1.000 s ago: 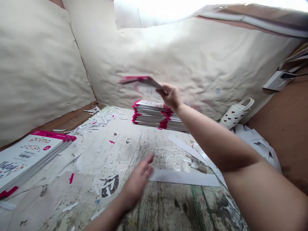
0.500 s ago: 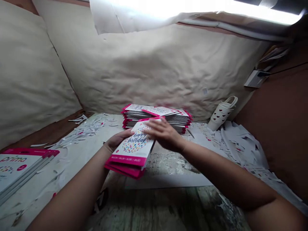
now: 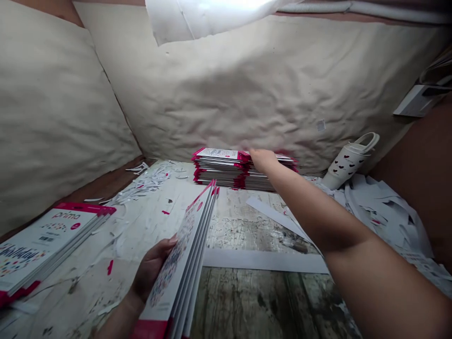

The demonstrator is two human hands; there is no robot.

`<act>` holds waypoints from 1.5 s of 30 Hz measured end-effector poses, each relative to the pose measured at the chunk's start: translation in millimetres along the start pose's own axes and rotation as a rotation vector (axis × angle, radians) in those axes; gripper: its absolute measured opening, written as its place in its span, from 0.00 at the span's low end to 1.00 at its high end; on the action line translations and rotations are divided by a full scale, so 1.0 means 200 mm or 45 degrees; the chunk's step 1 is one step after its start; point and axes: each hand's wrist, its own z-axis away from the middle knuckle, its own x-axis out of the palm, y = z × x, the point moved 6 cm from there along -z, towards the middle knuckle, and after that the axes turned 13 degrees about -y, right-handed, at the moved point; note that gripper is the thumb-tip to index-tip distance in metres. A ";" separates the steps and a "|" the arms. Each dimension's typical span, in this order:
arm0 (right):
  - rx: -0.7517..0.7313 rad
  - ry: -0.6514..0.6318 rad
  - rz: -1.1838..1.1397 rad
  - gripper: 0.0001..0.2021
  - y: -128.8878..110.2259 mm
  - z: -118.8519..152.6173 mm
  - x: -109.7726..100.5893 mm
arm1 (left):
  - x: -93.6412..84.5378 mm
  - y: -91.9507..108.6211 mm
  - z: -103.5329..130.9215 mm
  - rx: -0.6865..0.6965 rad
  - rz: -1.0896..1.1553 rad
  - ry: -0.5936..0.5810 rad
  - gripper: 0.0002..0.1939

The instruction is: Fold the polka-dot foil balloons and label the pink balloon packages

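Observation:
My left hand (image 3: 151, 266) grips a small bundle of flat white-and-pink card packets (image 3: 181, 256), tilted nearly on edge, with the edges of several facing right. Its thumb presses the printed face. At the back wall my right hand (image 3: 263, 159) is over the top of a stack of similar card packets (image 3: 219, 169). The fingers of that hand point away and are hidden or blurred, so I cannot tell whether they grip a packet. The stack stands in two side-by-side piles with pink edges.
Another pile of packets (image 3: 49, 245) marked "primo" lies at the left. A long white paper strip (image 3: 264, 261) crosses the worktop, with another strip (image 3: 275, 216) behind it. Paper shreds (image 3: 151, 183) litter the left back. A white tumbler with hearts (image 3: 348, 165) leans at the right beside heaped paper scraps (image 3: 384, 212).
My right hand has left the bundle and reached to the back stack. My left hand has lowered the bundle and turned it onto its edge. The camera view has shifted.

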 end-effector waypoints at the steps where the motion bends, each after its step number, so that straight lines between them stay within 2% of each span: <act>1: 0.001 0.012 -0.025 0.18 -0.01 0.03 -0.01 | 0.01 -0.01 0.02 0.024 -0.008 0.045 0.24; 2: -0.021 0.028 -0.112 0.20 -0.03 0.08 -0.03 | 0.02 -0.01 0.03 0.061 -0.021 0.100 0.25; 4: -0.181 -0.046 -0.511 0.21 -0.11 0.26 -0.02 | 0.07 0.02 0.04 0.232 -0.097 0.217 0.27; 5: -0.310 -0.145 -0.827 0.21 -0.18 0.38 0.00 | 0.11 0.04 0.05 0.353 -0.165 0.275 0.28; 7: -0.585 -0.481 -1.394 0.22 -0.33 0.69 0.06 | 0.19 0.06 0.08 0.565 -0.324 0.339 0.29; 8: -0.611 -0.517 -1.587 0.21 -0.37 0.84 0.09 | 0.24 0.04 0.09 0.631 -0.410 0.343 0.28; 10: -0.473 -0.376 -1.825 0.15 -0.37 1.11 0.14 | 0.34 -0.01 0.12 0.666 -0.618 0.316 0.23; 12: -0.287 -0.168 -1.850 0.12 -0.32 1.32 0.21 | 0.45 -0.09 0.14 0.653 -0.835 0.217 0.21; 15: -0.124 0.070 -1.822 0.22 -0.27 1.49 0.30 | 0.59 -0.20 0.15 0.716 -0.987 0.019 0.33; 17: -0.093 0.200 -1.881 0.29 -0.25 1.51 0.33 | 0.63 -0.24 0.13 0.824 -0.966 -0.027 0.41; 20: -0.151 0.327 -1.913 0.33 -0.23 1.49 0.33 | 0.61 -0.26 0.09 0.959 -0.952 -0.024 0.49; 22: -0.172 0.380 -1.849 0.32 -0.22 1.47 0.32 | 0.59 -0.27 0.07 0.981 -1.050 -0.027 0.46; 24: -0.150 0.420 -1.811 0.29 -0.20 1.46 0.32 | 0.57 -0.28 0.06 0.948 -1.151 -0.027 0.37; 26: -0.131 0.417 -1.838 0.28 -0.19 1.46 0.33 | 0.55 -0.29 0.05 0.862 -1.125 -0.065 0.27; 29: -0.151 0.300 -1.880 0.27 -0.20 1.46 0.37 | 0.55 -0.33 0.02 0.662 -0.937 -0.142 0.14; 33: -0.245 -0.018 -1.846 0.12 -0.17 1.47 0.43 | 0.55 -0.32 -0.01 0.519 -0.893 -0.035 0.10; 35: -0.149 0.005 -1.865 0.07 -0.06 1.50 0.45 | 0.55 -0.29 -0.02 0.465 -1.043 -0.093 0.11; 37: 0.050 0.147 -1.945 0.08 0.11 1.54 0.44 | 0.53 -0.26 -0.03 0.397 -1.329 -0.208 0.17; 39: 0.281 0.266 -2.048 0.10 0.28 1.58 0.44 | 0.45 -0.27 -0.04 0.251 -1.750 -0.256 0.23; 40: 0.389 0.258 -2.107 0.12 0.33 1.60 0.44 | 0.39 -0.29 -0.03 0.134 -1.974 -0.249 0.26; 42: 0.556 0.074 -2.246 0.16 0.36 1.60 0.48 | 0.28 -0.35 -0.01 -0.114 -2.333 -0.226 0.29; 45: 0.608 -0.307 -2.441 0.20 0.21 1.54 0.56 | 0.19 -0.43 0.06 -0.280 -2.591 -0.206 0.30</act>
